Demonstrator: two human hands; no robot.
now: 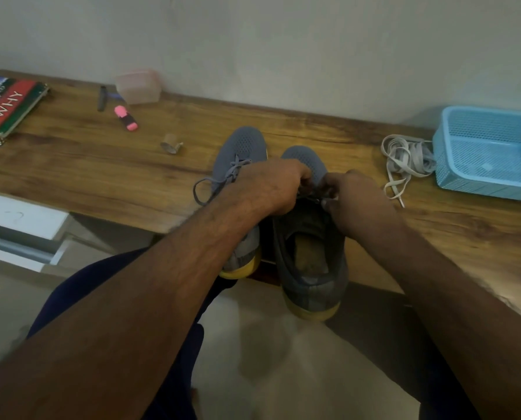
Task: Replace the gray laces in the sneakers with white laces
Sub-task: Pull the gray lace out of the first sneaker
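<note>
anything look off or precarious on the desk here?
Both sneakers overhang the desk's front edge: the right sneaker's heel sticks well past it, the left sneaker's yellow heel too. The white laces lie in a tangle beside the basket, not in it. Nothing spilled or damaged.

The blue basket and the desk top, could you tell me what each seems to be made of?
Blue basket: likely moulded plastic, judging by its fine perforated mesh walls and slight sheen. Desk top: wood or wood-look laminate, with brown grain streaks and a smooth finish.
</note>
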